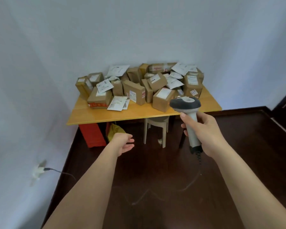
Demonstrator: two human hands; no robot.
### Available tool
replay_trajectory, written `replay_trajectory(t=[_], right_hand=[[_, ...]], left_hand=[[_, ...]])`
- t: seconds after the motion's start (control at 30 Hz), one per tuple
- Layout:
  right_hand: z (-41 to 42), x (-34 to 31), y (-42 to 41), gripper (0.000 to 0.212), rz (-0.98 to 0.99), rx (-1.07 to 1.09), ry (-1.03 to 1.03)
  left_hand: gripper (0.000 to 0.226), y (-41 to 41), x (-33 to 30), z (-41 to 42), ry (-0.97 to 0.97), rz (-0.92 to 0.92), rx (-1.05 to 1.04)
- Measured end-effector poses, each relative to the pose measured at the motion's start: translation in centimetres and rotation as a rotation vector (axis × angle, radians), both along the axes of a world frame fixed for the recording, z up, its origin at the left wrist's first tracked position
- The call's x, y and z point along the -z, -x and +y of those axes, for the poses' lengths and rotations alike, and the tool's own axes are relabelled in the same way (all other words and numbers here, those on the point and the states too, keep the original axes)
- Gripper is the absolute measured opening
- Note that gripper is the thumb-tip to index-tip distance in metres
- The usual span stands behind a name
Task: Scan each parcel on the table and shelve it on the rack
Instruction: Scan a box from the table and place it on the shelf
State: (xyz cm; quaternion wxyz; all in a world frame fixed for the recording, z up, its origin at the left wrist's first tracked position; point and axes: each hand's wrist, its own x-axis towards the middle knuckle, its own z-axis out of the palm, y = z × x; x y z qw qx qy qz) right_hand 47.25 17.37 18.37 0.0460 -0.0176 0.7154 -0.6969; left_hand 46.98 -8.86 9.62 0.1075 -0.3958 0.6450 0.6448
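The right hand [205, 129] gripped the scanner [186, 111] upright, its head toward the parcels [139, 86] heaped on the bench [122, 113]. The left hand [124, 143] reached forward, fingers loose, holding nothing.

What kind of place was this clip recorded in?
Probably a plain room used as a makeshift parcel-sorting spot: labelled parcels heaped on a wooden table, a handheld scanner, bare walls.
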Motion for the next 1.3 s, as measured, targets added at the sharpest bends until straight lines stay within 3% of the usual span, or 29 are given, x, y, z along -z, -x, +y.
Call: replay_trajectory(t=[0.23, 0.6, 0.87, 1.1, 1.2, 1.3], right_hand=[[-3.0, 2.2, 13.5, 0.019, -0.068, -0.062, 0.0], [-9.0, 1.0, 36.8, 0.015, -0.089, -0.243, -0.035], [-15.8, 5.0, 44.5, 0.017, -0.214, -0.376, -0.052], [-21.7, 6.0, 50.7, 0.017, -0.207, -0.313, -0.172], [-25.0, 6.1, 52.6, 0.016, -0.221, -0.321, -0.17], [-27.8, 6.6, 53.4, 0.018, -0.218, -0.374, -0.189]], left_hand=[[0.025, 11.8, 1.4, -1.2, -0.049, -0.056, 0.037], [0.021, 28.6, 3.1, -7.1, -0.06, -0.018, -0.282], [0.025, 34.3, 7.2, -11.8, -0.081, -0.153, -0.322], [0.029, 42.7, 8.4, -18.1, -0.089, -0.121, -0.331], [0.031, 45.1, 9.0, -21.3, -0.002, -0.087, -0.395], [0.036, 45.9, 9.8, -24.3, 0.343, -0.096, -0.28]])
